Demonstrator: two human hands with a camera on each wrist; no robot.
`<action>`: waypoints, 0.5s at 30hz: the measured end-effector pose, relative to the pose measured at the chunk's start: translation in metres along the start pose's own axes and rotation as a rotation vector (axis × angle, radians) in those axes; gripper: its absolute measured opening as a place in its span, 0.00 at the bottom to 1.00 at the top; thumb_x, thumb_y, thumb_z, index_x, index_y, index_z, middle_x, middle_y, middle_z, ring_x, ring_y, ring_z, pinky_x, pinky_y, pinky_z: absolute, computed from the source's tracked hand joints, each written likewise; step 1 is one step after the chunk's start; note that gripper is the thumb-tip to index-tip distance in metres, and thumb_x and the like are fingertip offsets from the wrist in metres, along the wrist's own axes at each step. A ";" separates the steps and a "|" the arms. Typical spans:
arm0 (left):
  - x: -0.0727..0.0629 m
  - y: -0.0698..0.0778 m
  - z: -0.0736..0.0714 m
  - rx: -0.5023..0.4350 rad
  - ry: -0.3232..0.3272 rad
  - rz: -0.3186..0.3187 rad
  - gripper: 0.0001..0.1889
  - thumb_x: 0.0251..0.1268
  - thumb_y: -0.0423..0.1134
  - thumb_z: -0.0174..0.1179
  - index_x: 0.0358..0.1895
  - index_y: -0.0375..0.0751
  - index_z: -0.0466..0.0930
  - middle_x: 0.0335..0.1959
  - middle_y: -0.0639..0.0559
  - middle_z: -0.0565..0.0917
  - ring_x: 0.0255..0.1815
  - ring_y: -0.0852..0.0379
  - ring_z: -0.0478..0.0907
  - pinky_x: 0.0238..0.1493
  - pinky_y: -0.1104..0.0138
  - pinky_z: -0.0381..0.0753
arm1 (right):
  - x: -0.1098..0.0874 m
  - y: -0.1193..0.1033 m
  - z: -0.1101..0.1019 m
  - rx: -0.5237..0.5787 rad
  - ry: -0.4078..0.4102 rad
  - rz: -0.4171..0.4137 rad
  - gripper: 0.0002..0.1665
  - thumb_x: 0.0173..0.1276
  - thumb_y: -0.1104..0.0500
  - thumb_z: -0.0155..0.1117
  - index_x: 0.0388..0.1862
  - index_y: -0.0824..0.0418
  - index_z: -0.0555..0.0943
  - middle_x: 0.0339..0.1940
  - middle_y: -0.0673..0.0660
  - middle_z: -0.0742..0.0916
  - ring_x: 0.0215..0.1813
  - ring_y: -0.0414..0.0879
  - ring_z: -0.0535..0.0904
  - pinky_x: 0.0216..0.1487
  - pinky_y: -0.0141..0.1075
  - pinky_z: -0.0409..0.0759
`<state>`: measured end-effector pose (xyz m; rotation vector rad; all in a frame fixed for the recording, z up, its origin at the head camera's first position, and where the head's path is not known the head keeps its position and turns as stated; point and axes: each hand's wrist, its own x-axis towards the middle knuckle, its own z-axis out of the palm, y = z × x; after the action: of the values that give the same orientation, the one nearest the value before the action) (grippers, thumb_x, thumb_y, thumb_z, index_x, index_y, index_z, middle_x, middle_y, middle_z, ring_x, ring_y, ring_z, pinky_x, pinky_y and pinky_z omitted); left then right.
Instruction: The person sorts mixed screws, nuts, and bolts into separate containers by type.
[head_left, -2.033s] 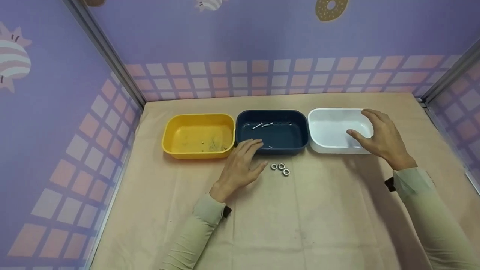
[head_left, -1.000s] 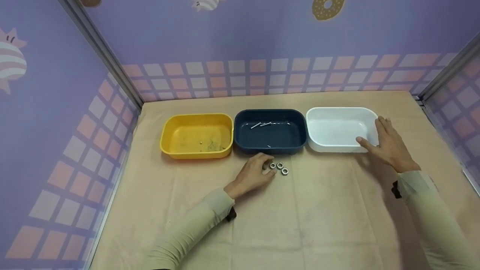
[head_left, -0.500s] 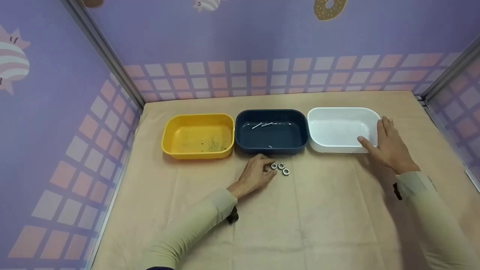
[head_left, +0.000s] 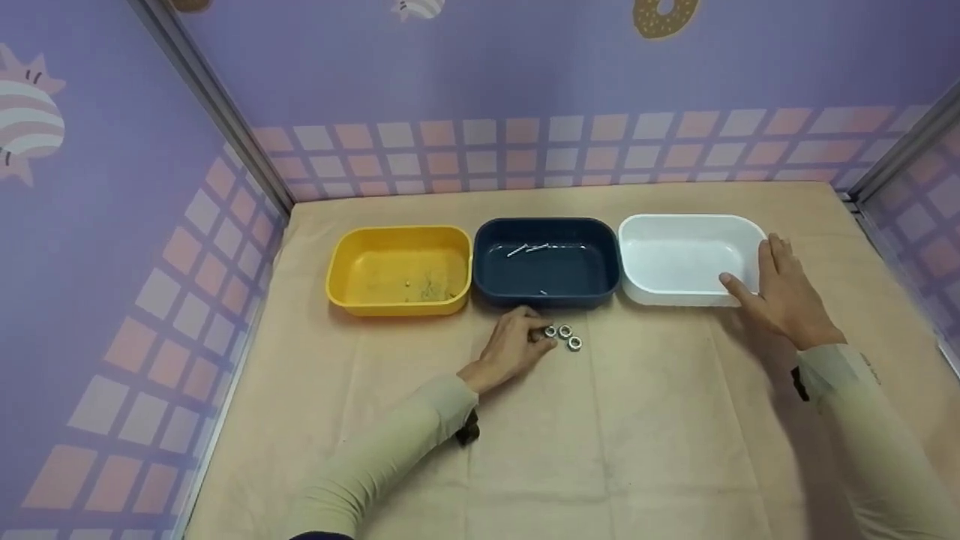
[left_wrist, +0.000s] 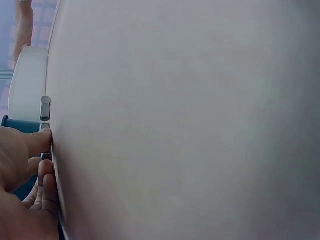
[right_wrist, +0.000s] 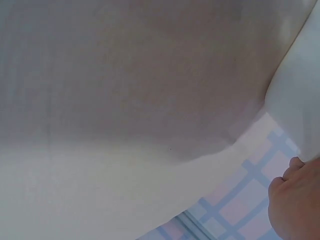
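Observation:
Three metal hex nuts lie in a small cluster on the cloth in front of the dark blue bin (head_left: 546, 301). My left hand (head_left: 510, 346) is down at the leftmost nut (head_left: 551, 331), its thumb and curled fingers pinching it low at the cloth. Beside that are a second nut (head_left: 565, 331) and a third nut (head_left: 574, 343); one nut (left_wrist: 45, 108) stands out past the thumb in the left wrist view. My right hand (head_left: 791, 300) rests against the right side of the white bin (head_left: 694, 294), fingers straight along the wall and thumb at the front rim.
A yellow bin (head_left: 397, 307) stands left of the dark blue one, with small bits in it. Several thin silvery pieces (head_left: 517, 250) lie in the dark blue bin. The three bins form a row, with patterned walls (head_left: 525, 67) behind and at the sides.
My left hand has come down from the dark blue bin's front rim to the nuts and curled its fingers there. My right hand has shifted from over the white bin's rim to its right side.

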<state>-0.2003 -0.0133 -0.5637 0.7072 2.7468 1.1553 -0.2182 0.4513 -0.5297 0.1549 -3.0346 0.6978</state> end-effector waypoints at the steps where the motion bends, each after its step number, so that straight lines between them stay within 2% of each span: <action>1: 0.000 0.000 0.000 -0.003 0.000 -0.003 0.19 0.70 0.40 0.74 0.61 0.40 0.89 0.50 0.45 0.86 0.50 0.54 0.81 0.53 0.65 0.83 | -0.001 0.001 0.000 0.001 0.001 -0.002 0.62 0.82 0.33 0.51 0.86 0.75 0.34 0.88 0.76 0.39 0.88 0.75 0.32 0.86 0.67 0.34; 6: 0.000 0.000 0.002 -0.009 -0.009 -0.009 0.17 0.70 0.41 0.74 0.59 0.42 0.91 0.49 0.46 0.86 0.50 0.54 0.81 0.52 0.66 0.82 | -0.002 0.003 0.001 -0.009 -0.008 0.005 0.63 0.82 0.33 0.51 0.86 0.75 0.33 0.88 0.76 0.38 0.87 0.75 0.32 0.85 0.68 0.34; 15: 0.002 -0.002 -0.001 -0.009 0.010 0.019 0.13 0.70 0.40 0.74 0.54 0.42 0.93 0.47 0.47 0.86 0.46 0.56 0.81 0.45 0.70 0.81 | 0.000 0.001 0.000 -0.021 -0.015 0.008 0.63 0.82 0.32 0.50 0.86 0.75 0.34 0.87 0.77 0.39 0.88 0.75 0.32 0.86 0.66 0.35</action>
<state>-0.2031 -0.0139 -0.5641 0.7297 2.7469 1.1770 -0.2188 0.4522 -0.5302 0.1485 -3.0572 0.6679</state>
